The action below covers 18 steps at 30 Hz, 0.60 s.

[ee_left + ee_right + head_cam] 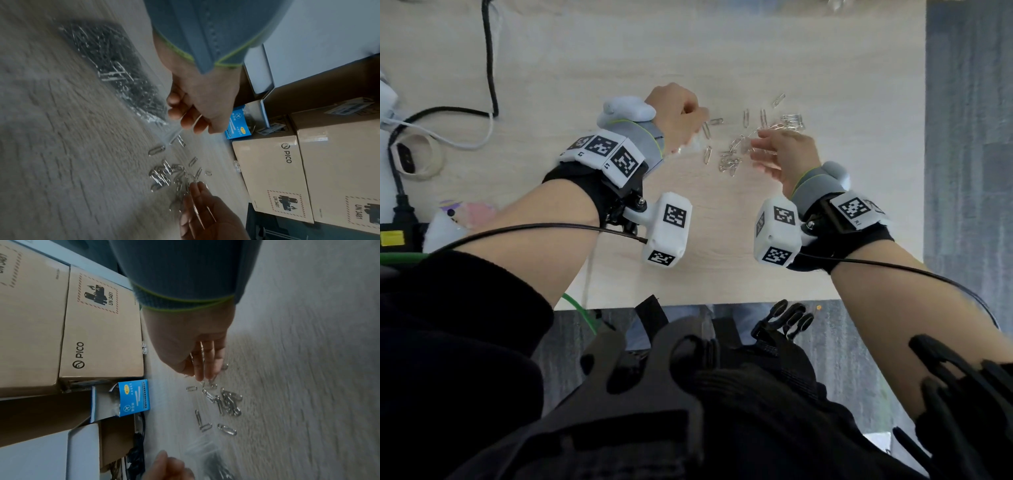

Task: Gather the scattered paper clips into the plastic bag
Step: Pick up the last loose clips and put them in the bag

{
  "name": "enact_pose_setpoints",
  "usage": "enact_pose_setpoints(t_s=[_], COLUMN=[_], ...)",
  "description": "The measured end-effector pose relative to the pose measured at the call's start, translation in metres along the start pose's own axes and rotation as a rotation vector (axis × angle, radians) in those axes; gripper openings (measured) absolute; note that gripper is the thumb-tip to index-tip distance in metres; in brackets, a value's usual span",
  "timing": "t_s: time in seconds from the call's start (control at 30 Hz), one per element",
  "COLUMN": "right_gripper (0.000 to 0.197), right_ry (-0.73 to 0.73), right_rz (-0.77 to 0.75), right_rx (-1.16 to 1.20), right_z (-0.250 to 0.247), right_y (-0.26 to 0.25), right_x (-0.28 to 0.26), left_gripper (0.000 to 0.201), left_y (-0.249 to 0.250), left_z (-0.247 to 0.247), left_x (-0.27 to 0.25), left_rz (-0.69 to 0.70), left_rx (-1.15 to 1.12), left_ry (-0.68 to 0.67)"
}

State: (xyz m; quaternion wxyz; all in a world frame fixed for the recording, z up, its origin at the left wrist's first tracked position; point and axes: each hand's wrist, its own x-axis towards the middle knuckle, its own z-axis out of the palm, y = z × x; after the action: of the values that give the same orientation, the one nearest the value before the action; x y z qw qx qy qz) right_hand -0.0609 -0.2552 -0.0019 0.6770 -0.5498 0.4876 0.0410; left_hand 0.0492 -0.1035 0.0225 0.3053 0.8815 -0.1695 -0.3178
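Nearest to the person, the right hand [787, 157] hangs just above the table [619, 68] with its fingers [207, 363] almost straight and pointing down at the loose paper clips [732, 154]. A few clips seem to lie against these fingers, but the blur does not let me tell if they are really held.

A little farther, the left hand [678, 116] pinches the mouth of the plastic bag [115, 68] with curled fingers. The bag lies on the table under this hand and is already dark with many clips inside.

The remaining clips are between the two hands, some in a small heap, some apart.

To do this step well, I think the right hand should push the heap together first, then lift several clips at once. The left hand should keep the mouth wide and near.

Behind the table stand cardboard boxes [308, 162].
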Motion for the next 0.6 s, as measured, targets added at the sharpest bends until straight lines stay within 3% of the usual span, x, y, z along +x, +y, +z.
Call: enact_pose_setpoints(t_s=[0.17, 0.3, 0.47, 0.6], right_gripper=[0.021, 0.048, 0.077, 0.076], right_ry=[0.173, 0.258, -0.009, -0.175], right_rz=[-0.198, -0.36, -0.534, -0.66], right_rx=[-0.274, -0.658, -0.973, -1.092], right_z=[-0.017, -0.029, -0.04, -0.041], right_y=[0.0, 0.004, 0.011, 0.012], right_x=[0.012, 0.021, 0.044, 0.054], left_gripper=[0.014, 0.04, 0.068, 0.089], left_y=[0.019, 0.021, 0.014, 0.005], left_z=[0.022, 0.044, 0.082, 0.103], left_x=[-0.004, -0.001, 0.012, 0.013], left_rz=[0.058, 0.168, 0.143, 0.018], left_rx=[-0.103, -0.071, 0.186, 0.338], left_ry=[0.077, 0.102, -0.006, 0.035])
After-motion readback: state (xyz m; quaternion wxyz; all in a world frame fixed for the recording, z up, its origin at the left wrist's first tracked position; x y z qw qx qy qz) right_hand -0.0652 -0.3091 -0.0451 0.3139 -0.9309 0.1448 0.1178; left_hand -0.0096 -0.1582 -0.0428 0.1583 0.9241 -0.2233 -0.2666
